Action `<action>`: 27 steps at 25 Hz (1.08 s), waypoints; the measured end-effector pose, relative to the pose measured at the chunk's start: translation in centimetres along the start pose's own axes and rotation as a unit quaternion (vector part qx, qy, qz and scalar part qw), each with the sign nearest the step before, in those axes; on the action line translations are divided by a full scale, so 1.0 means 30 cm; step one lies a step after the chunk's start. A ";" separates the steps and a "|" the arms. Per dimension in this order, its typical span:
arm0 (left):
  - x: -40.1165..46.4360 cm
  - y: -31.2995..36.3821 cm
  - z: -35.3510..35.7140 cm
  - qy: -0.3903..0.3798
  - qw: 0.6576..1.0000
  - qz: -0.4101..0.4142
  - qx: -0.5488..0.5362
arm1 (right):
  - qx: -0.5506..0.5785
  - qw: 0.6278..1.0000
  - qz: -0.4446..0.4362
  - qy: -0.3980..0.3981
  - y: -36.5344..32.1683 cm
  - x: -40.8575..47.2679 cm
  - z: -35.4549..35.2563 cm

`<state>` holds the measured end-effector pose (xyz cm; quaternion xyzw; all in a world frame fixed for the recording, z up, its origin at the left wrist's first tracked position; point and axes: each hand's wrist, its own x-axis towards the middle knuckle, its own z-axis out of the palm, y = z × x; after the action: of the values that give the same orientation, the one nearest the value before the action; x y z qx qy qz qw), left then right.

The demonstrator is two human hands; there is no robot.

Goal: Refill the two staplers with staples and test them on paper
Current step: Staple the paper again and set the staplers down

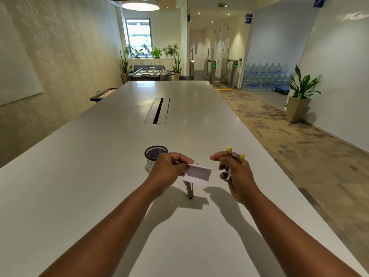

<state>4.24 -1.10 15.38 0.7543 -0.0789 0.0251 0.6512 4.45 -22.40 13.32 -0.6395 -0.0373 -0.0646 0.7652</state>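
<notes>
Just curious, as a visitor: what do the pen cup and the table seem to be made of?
Cup: looks like black wire mesh, probably metal, since light shows through its wall. Table: a smooth white top, perhaps laminate or solid surface; it is semi-gloss, with soft ceiling-light reflections and crisp arm shadows.

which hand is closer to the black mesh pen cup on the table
Left. The left hand, pinching the folded paper, overlaps the near side of the mesh cup in this view. The right hand, gripping the yellow stapler, is well off to the cup's right.
</notes>
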 end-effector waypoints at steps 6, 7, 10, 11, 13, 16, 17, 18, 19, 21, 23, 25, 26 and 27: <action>-0.013 0.017 0.008 -0.064 0.984 0.102 0.130 | -0.200 0.966 -0.019 -0.165 -0.047 -0.030 0.040; -0.014 0.016 0.010 -0.069 0.983 0.108 0.134 | -0.196 0.964 -0.011 -0.177 -0.043 -0.035 0.039; -0.019 0.006 0.015 -0.061 0.988 0.102 0.097 | -0.176 0.968 0.014 -0.178 -0.046 -0.047 0.033; -0.020 0.003 0.017 -0.056 0.993 0.091 0.057 | -0.168 0.970 0.017 -0.174 -0.047 -0.051 0.032; -0.026 -0.002 0.019 -0.058 0.995 0.044 -0.063 | -0.145 0.976 0.008 -0.162 -0.042 -0.056 0.031; -0.044 -0.023 0.031 -0.061 0.988 0.013 -0.144 | -0.100 0.989 -0.021 -0.108 -0.041 -0.060 0.036; -0.052 -0.030 0.040 -0.049 0.990 0.024 -0.132 | -0.086 0.992 -0.032 -0.088 -0.038 -0.060 0.039; -0.057 -0.034 0.051 -0.030 0.992 0.039 -0.118 | -0.080 0.993 -0.044 -0.071 -0.034 -0.059 0.043; -0.059 -0.038 0.062 -0.003 0.993 0.049 -0.109 | -0.076 0.994 -0.056 -0.061 -0.027 -0.059 0.046; -0.056 -0.037 0.078 0.043 0.991 0.066 -0.108 | -0.074 0.992 -0.082 -0.058 -0.018 -0.062 0.050; -0.051 -0.036 0.084 0.049 0.989 0.083 -0.108 | -0.087 0.988 -0.109 -0.061 -0.009 -0.068 0.052; -0.048 -0.039 0.086 0.050 0.990 0.095 -0.096 | -0.091 0.987 -0.124 -0.052 -0.001 -0.067 0.051; -0.047 -0.041 0.087 0.055 0.990 0.095 -0.091 | -0.093 0.986 -0.130 -0.044 0.002 -0.064 0.050; -0.046 -0.043 0.087 0.059 0.990 0.093 -0.087 | -0.097 0.985 -0.134 -0.039 0.006 -0.062 0.049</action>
<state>2.91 -3.39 13.54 0.6816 -0.1118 0.1229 0.7126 2.68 -20.84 13.14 -0.7018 -0.1459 -0.1449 0.6821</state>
